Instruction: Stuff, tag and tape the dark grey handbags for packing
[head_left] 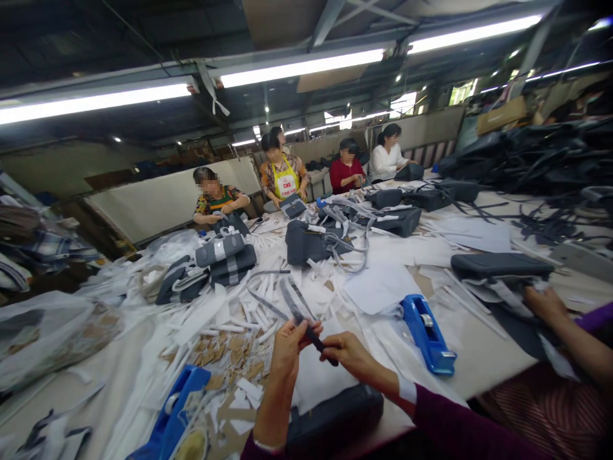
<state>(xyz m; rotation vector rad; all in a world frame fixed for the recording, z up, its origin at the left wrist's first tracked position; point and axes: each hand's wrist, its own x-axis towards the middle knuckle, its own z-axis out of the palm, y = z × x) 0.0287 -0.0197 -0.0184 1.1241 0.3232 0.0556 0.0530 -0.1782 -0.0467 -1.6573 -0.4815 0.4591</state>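
My left hand [286, 348] is closed on a dark grey bag strap [297, 309], its thumb and fingers pinching the band. Close by on the right, my right hand [352, 352] pinches the same strap near its dark end. The strap's loops stretch away from me over the table. Below my hands lies a dark grey bag [338, 418] at the table's near edge, partly covered by a white sheet [318, 383]. Blue tape dispensers stand on both sides, one to the right [428, 335] and another to the left [175, 409].
Brown tags [234, 350] and white paper rolls [251, 310] litter the table [483, 348]. Farther off are dark bags [306, 243] with straps. A co-worker's hand [546, 303] touches a bag [500, 265] at right. Several people work across the table. Black straps and bags pile up at far right [536, 153].
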